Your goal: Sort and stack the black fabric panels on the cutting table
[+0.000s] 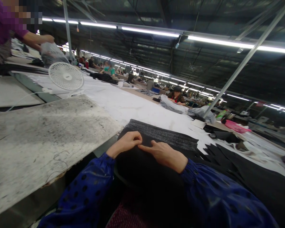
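Observation:
Black fabric [147,171] hangs over the near edge of the table, spreading down toward my lap. My left hand [127,142] has its fingers curled and pressed together on the fabric's upper part, pinching it. Close beside it, my right hand [166,153] rests on the same cloth, index finger stretched toward the left fingertips and the other fingers bent under. Just beyond both hands lies a stack of dark grey fabric strips [163,136]. More black cut pieces [235,161] are spread out to the right.
A stained pale board [42,142] fills the left side. Behind it stands a white fan [66,76] with a cable. White sheeting [133,103] covers the long table. A co-worker in purple [9,25] handles a plastic bag [53,53]. A metal pole [249,58] slants at right.

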### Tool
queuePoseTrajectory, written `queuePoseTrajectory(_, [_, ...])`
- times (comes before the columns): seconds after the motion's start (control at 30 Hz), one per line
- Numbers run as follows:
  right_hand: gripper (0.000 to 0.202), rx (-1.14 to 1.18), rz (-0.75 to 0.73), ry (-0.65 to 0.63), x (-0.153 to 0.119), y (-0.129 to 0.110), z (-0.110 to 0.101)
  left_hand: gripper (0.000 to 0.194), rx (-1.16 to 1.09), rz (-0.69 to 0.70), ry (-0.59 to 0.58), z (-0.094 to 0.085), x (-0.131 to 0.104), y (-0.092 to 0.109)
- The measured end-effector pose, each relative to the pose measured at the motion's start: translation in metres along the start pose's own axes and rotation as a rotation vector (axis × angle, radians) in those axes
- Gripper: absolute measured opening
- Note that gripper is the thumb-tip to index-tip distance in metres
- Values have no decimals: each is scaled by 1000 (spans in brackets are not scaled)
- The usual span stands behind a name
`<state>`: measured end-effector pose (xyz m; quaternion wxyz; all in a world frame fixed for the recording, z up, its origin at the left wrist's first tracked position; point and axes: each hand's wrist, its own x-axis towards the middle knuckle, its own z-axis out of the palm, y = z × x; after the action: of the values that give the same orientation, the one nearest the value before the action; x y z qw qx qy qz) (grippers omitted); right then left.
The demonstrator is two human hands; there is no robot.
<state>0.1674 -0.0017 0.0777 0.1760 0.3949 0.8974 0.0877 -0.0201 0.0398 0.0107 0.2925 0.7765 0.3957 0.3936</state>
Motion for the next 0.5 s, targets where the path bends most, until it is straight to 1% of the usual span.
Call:
queuePoseTrajectory(0.07, [71,72,-52,26,2,7,-2,12,21,-7,7,0,1,1])
queuePoseTrajectory(0.13, [64,229,-102,52,-3,25,-1,14,27,-22,16,0,1,1])
queuePoseTrajectory(0.17, [57,309,-100,66,-9,38,2,15,27,-28,18,1,1,1])
queuePoseTrajectory(0.2, [49,373,-74,76,-18,51,6,15,24,-30,21,1,1,1])
queuePoseTrajectory(0.27, [35,442,40,70,-38,78,20,15,23,-28,25,2,2,0])
queuePoseTrajectory(0.37, [32,524,206,-10,-66,110,44,12,33,-30,33,3,3,0])
queuePoseTrajectory(0.43, [31,594,250,-44,-77,118,54,11,40,-39,33,3,4,1])
queuePoseTrajectory(0.5, [21,607,226,-43,-84,116,52,14,55,-52,22,4,5,5])
